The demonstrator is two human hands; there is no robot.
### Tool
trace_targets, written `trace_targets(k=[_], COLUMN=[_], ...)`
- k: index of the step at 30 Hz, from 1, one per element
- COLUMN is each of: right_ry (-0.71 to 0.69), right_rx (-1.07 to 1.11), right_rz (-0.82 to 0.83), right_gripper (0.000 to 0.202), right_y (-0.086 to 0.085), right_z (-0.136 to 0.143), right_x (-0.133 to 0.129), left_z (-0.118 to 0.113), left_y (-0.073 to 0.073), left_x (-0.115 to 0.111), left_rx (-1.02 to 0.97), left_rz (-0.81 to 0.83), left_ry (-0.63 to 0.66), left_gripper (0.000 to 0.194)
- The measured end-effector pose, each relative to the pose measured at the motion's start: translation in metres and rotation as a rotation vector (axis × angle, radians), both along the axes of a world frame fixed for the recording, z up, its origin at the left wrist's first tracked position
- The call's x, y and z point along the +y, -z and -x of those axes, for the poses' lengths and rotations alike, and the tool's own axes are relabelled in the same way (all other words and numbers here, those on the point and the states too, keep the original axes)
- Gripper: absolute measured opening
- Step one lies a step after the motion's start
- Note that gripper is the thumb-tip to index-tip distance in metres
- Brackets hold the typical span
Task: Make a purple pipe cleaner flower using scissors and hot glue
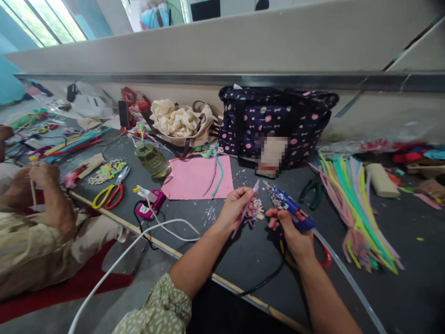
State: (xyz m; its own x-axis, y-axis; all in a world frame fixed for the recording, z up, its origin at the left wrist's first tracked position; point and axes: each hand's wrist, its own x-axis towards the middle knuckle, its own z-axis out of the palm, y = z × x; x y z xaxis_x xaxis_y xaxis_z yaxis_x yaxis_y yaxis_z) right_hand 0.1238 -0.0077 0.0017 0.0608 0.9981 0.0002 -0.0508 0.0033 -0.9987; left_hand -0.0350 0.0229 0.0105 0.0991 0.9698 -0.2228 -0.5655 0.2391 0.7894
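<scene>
My left hand [233,208] is closed, pinching a thin purple pipe cleaner [256,186] whose tip points up and away from me. In my right hand [296,239] is a blue hot glue gun [288,206], its nozzle angled toward the pipe cleaner but apart from it. A long clear glue stick [351,280] trails out of the gun's back end. Between my hands, a small pile of purple and cream pieces [257,211] lies on the dark table. Partly hidden behind my right hand are scissors with a red handle [327,253].
Bundled pipe cleaners [361,208] and dark green pliers [312,192] lie to the right. A pink sheet [184,178], a bottle [150,160], a pink device [151,204] and scissors [113,192] are left. A patterned bag [253,118] stands behind. A co-worker's hand [45,178] is far left.
</scene>
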Motion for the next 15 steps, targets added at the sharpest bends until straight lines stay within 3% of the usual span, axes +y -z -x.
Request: trace_targets(k=[10,15], right_ry=[-0.010,-0.003], right_rx=[-0.055,-0.034], right_rz=[0.018,0.038], right_gripper=[0.040,0.041], right_y=[-0.011,-0.006], right_z=[0.006,0.005], right_x=[-0.003,-0.004], left_z=[0.001,0.001], left_y=[0.003,0.003], left_x=[0.001,0.000], left_rx=[-0.031,-0.039], left_rz=[0.007,0.005], left_ry=[-0.045,-0.033], left_gripper=[0.043,0.041])
